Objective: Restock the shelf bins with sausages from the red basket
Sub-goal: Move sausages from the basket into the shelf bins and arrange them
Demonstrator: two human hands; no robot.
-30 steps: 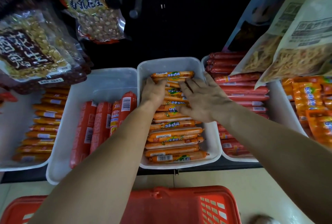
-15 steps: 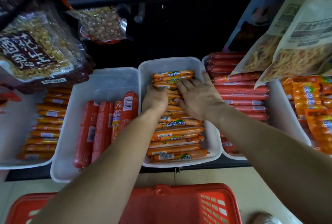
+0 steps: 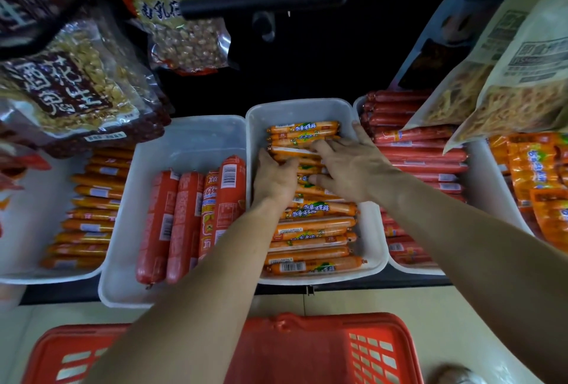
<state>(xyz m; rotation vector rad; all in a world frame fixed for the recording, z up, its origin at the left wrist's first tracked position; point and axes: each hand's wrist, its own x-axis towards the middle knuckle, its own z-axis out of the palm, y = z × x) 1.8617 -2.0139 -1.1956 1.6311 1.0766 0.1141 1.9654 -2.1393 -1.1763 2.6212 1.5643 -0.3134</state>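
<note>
- The left hand (image 3: 276,179) grips the left ends of thin orange plastic-wrapped sausages (image 3: 313,226), with its fingers curled down over them and its fingertips hidden.
- The right hand (image 3: 353,165) lies flat on the same stack, fingers spread and nearly straight, enclosing nothing. Its thumb points toward the bin's right wall.
- These sausages lie crosswise, stacked in the middle white rectangular plastic bin (image 3: 373,245). Both hands are placed at its far half.
- Just beside it on the left, a second white bin (image 3: 190,137) holds thick red sausages (image 3: 184,223) laid lengthwise.
- On the right, a third white bin (image 3: 399,266) holds slim dark-red sausages (image 3: 424,156), stacked crosswise.
- The red plastic basket (image 3: 322,350) sits below the shelf edge, under both forearms. Its contents cannot be seen.
- Clear bags of peanuts (image 3: 70,85) hang above left, and pale snack bags (image 3: 507,100) overlap the right bins.
</note>
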